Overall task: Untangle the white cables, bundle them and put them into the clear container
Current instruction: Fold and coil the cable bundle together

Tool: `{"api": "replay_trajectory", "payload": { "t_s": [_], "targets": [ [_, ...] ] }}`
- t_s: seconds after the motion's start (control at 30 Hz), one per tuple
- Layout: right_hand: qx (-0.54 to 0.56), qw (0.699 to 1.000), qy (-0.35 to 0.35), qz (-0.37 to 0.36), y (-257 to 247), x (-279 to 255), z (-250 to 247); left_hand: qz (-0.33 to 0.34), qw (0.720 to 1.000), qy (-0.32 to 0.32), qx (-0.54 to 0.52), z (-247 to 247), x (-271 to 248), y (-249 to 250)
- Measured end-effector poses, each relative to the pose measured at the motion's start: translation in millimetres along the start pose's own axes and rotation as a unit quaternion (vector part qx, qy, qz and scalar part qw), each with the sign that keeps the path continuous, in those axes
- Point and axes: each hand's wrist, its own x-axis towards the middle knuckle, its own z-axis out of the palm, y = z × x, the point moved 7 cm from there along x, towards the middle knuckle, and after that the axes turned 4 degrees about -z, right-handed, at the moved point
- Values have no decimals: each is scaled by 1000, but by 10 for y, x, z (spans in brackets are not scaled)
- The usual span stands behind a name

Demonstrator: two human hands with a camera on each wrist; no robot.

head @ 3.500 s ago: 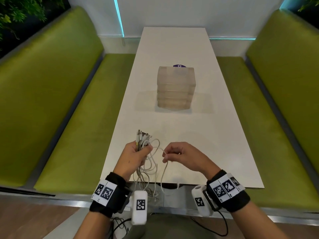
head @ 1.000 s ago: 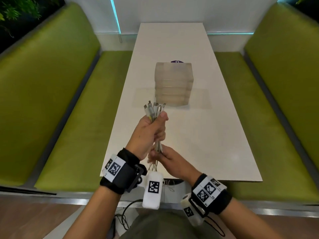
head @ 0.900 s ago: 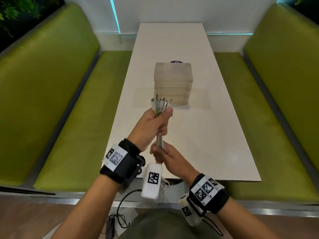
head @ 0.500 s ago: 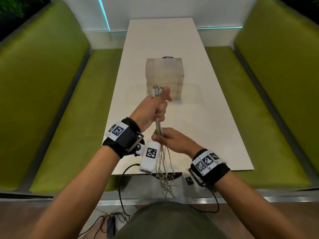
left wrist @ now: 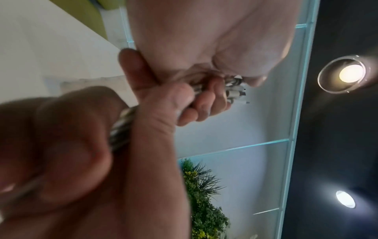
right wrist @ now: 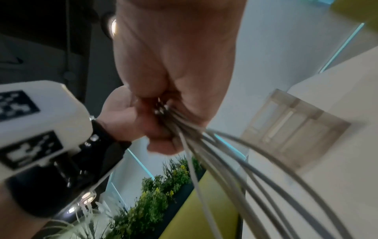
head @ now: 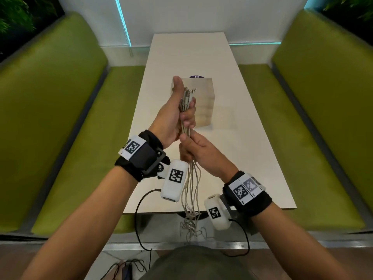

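Several white cables (head: 191,184) run straight down from my hands, raised above the white table (head: 232,150). My left hand (head: 179,112) grips them just below their metal plugs (head: 188,93), thumb pointing up. Directly beneath it my right hand (head: 193,148) holds the same bunch in its fist, and the loose ends hang tangled past the table's near edge. In the left wrist view the plugs (left wrist: 235,89) stick out past my curled fingers. The right wrist view has the cables (right wrist: 235,161) fanning out below the fist. The clear container (head: 203,102) stands behind my hands, mid-table.
Green bench seats (head: 76,158) run along both sides of the table. A small purple disc (head: 196,77) peeks out behind the container. Black wires (head: 141,229) trail from my wrist cameras to the floor.
Both hands have risen with the cables and the left one has gone higher. My right hand, now a fist's length below the left, has the bunch pulled straight.
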Motion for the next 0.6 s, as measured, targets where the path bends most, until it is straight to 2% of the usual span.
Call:
{"api": "replay_trajectory", "payload": {
  "t_s": [0.07, 0.1, 0.2, 0.27, 0.37, 0.43, 0.6],
  "targets": [
    [-38, 999, -17, 29, -80, 0, -32, 10, 999, 12, 49, -14, -11, 27],
    [-91, 995, -8, 40, -110, 22, -104, 13, 997, 19, 70, -23, -19, 39],
    [-239, 967, 76, 41, -286, 105, -405, 31, 996, 27, 74, -29, -70, 74],
    [-219, 967, 128, 29, -410, 149, -525, 25, 999, 5, 36, 7, -91, 45],
    [-78, 994, 71, -19, -516, 224, -411, 1, 1000, -24, 0, 74, -92, -15],
    [-2, 997, 67, -48, -553, 257, -339, -5, 1000, -19, 4, 96, -99, -10],
    [-58, 982, 161, -83, -528, 226, -304, -9, 999, 47, 15, 28, -122, -51]
  ]
}}
